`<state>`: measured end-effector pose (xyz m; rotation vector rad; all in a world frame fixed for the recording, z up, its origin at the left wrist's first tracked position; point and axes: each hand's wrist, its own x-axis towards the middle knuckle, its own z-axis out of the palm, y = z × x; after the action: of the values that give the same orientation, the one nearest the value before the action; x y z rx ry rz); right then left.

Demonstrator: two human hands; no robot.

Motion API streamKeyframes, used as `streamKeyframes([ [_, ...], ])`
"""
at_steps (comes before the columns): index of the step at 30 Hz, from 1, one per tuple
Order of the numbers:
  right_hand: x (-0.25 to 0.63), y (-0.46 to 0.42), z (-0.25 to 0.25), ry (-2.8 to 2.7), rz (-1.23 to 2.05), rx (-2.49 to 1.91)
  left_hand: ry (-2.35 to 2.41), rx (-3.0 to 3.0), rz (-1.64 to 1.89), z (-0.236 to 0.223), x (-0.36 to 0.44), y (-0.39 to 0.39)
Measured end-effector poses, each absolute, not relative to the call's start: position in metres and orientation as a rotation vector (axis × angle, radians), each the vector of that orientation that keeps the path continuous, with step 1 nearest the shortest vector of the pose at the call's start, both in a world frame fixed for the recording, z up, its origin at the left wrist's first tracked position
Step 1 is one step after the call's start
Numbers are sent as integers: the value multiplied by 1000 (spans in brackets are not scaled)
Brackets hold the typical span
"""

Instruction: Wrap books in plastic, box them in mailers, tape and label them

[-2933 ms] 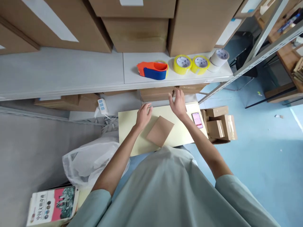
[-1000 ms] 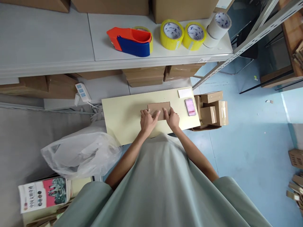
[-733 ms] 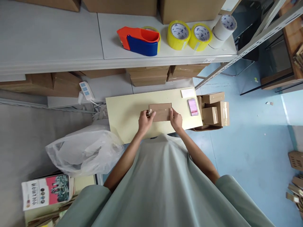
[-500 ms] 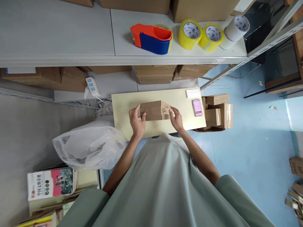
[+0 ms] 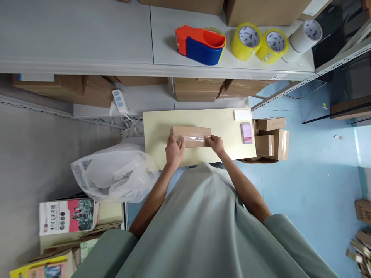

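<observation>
A small brown cardboard box (image 5: 191, 132) lies on the pale yellow board (image 5: 156, 150) in front of my body, with shiny clear tape along the side facing me. My left hand (image 5: 174, 150) grips its left end, the thumb on the near side and the fingers round the end. At the opposite end my right hand (image 5: 215, 143) pinches the near right corner, thumb and fingers pressed together at the end of the tape. Both hands' lower fingers are partly hidden.
On the shelf above sit an orange-and-blue tape dispenser (image 5: 200, 44), yellow tape rolls (image 5: 246, 40) and white rolls (image 5: 304, 36). A phone (image 5: 246, 133) lies at the board's right. Packed boxes (image 5: 272, 139) stand right, a plastic bag (image 5: 113, 170) and books (image 5: 68, 216) left.
Both hands took hold of a box where they hovered apart earlier. The box has since been turned, so its taped side now faces me. My right hand has closed on its corner.
</observation>
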<state>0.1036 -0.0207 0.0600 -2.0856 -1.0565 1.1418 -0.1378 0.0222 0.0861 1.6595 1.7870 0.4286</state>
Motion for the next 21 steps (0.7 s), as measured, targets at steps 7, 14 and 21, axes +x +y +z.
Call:
streamKeyframes([
  [7, 159, -42, 74, -1004, 940, -1989, 1743, 1609, 192, 76, -102, 30],
  [14, 221, -68, 53, -949, 924, -1858, 1627, 1637, 361, 56, -70, 19],
  [21, 252, -101, 4, -1065, 1049, -1943, 1805, 1712, 46, 25, -57, -16],
])
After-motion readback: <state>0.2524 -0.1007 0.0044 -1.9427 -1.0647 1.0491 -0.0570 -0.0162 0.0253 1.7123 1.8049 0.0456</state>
